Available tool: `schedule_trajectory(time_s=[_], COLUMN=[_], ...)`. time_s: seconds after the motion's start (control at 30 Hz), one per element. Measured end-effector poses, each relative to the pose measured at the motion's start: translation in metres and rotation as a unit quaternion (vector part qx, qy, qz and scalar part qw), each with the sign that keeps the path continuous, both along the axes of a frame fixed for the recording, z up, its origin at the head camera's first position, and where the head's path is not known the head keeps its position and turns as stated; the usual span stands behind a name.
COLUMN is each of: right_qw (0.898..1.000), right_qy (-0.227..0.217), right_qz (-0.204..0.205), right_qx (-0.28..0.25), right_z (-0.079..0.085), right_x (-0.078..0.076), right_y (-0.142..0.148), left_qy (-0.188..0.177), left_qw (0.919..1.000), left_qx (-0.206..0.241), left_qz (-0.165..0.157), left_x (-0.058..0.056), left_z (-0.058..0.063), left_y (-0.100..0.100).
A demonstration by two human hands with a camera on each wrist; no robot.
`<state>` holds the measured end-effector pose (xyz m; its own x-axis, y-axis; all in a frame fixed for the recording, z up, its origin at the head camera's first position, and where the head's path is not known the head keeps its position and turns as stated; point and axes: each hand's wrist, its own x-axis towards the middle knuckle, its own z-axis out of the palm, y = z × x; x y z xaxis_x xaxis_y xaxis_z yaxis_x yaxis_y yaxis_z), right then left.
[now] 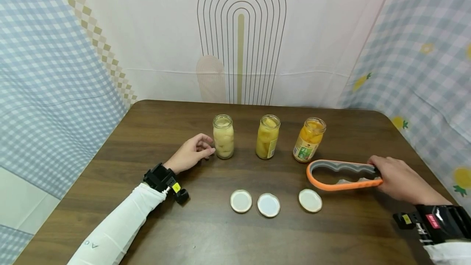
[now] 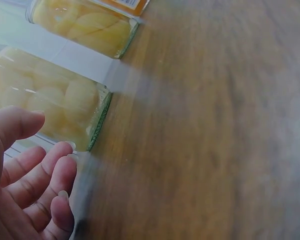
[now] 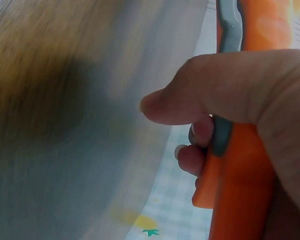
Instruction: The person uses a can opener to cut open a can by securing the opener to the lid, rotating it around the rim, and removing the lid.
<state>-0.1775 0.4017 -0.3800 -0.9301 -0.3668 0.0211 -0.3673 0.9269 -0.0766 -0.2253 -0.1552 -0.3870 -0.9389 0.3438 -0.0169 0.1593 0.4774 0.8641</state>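
Observation:
My left hand (image 1: 190, 153) is beside the leftmost glass jar (image 1: 223, 140), its fingers loosely bent and nothing between them. In the left wrist view the fingertips (image 2: 65, 150) are close to that jar's side; whether they touch it I cannot tell. Pale round pieces fill this lidless jar. My right hand (image 1: 401, 177) grips the handle end of an orange and grey jar opener (image 1: 346, 186), whose toothed loop points left above the table. Two more uncapped jars stand to the right: a yellow one (image 1: 268, 138) and an orange one with a green label (image 1: 308, 140).
In front of the jars lie three round lids: a left one (image 1: 241, 201), a middle one (image 1: 268, 205) and a right one (image 1: 310, 200). All are on the brown wooden table (image 1: 184, 232). A white patterned cloth (image 1: 162, 32) hangs behind the table's far edge.

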Motion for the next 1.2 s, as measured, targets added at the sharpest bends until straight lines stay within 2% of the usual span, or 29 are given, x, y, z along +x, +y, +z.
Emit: schedule_trajectory(time_s=[0.17, 0.47, 0.67, 0.7, 0.9, 1.2], right_qw=[1.0, 0.999, 0.999, 0.999, 0.999, 0.989], right_qy=[0.01, 0.022, 0.022, 0.019, -0.019, -0.136], right_qz=[0.0, -0.023, -0.032, -0.033, -0.047, -0.063], right_qx=[0.006, 0.016, 0.008, 0.007, 0.007, -0.015], right_z=[-0.003, -0.005, -0.01, -0.011, -0.009, -0.003], right_x=[0.0, 0.004, 0.003, 0.003, 0.002, -0.003], right_y=[0.008, 0.021, 0.029, 0.031, 0.033, 0.034], left_qy=[0.005, 0.004, 0.011, 0.011, 0.012, 0.012], left_qw=[1.0, 1.0, 0.9999, 0.9999, 0.9999, 0.9999], left_qx=[0.004, 0.006, 0.002, 0.002, 0.004, 0.005], left_qz=[-0.002, -0.002, 0.0, 0.0, -0.001, 0.0], left_x=[0.005, -0.001, -0.017, -0.02, -0.021, -0.02], left_z=[0.006, -0.001, -0.026, -0.03, -0.031, -0.031], left_y=[0.0, -0.001, -0.009, -0.01, -0.011, -0.013])
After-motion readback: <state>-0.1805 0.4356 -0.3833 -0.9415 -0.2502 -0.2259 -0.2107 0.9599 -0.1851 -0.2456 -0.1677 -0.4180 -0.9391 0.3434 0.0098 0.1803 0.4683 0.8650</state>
